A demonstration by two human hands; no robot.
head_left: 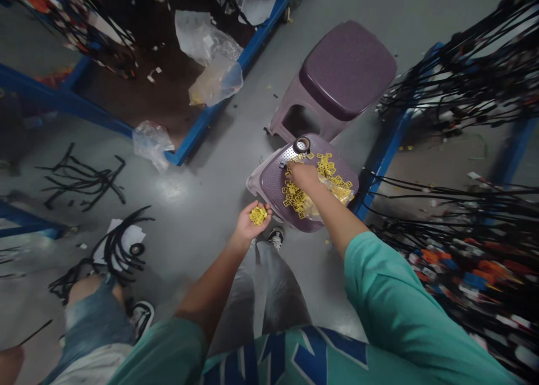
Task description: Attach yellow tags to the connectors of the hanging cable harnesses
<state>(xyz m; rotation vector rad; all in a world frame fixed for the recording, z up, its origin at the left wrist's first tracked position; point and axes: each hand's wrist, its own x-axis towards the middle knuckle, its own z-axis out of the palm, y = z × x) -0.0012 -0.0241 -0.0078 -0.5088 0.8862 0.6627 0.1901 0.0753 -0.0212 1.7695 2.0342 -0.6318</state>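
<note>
The left hand [245, 224] is palm up and cupped, its grip loosely curled around a heap of small yellow pieces [258, 215]; the right hand [305, 175] reaches down among more of them, palm lowered, and whether its grip pinches one I cannot tell. The pieces look flat and squarish with dark openings, too many to count, scattered over one purple stool [273, 178] beside one clear plastic bag [342, 192] and one black tape roll [307, 149]. A second, taller purple stool [349, 65] stands just beyond.
</note>
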